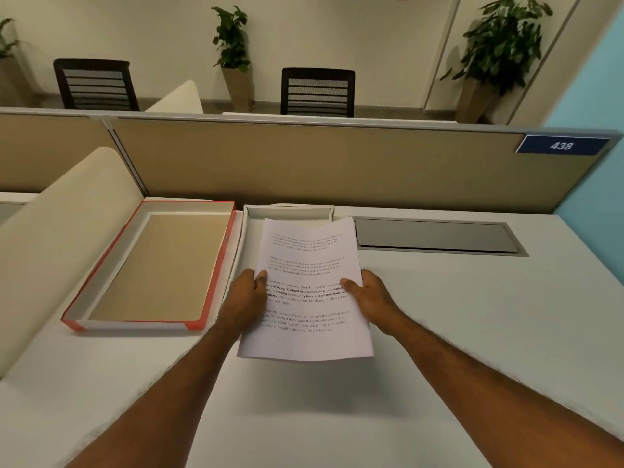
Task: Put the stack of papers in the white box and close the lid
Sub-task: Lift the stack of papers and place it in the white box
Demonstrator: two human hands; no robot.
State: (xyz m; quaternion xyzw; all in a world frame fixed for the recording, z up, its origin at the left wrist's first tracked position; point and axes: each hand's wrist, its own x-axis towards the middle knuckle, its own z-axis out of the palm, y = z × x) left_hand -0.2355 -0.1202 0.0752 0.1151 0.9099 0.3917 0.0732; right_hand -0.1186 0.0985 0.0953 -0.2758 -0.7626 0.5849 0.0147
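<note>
Beneath papers (305,292) — white box (287,211), mostly hidden

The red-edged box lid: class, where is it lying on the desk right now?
In the head view, the red-edged box lid lies upside down on the left of the desk, beside the white box.

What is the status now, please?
Left hand and right hand grip the stack of papers. Held over the open white box. Lid lies beside. Nothing blocking.

Blue plate (562,145): "438". Papers (305,292): printed paragraphs, mostly unreadable.
</note>
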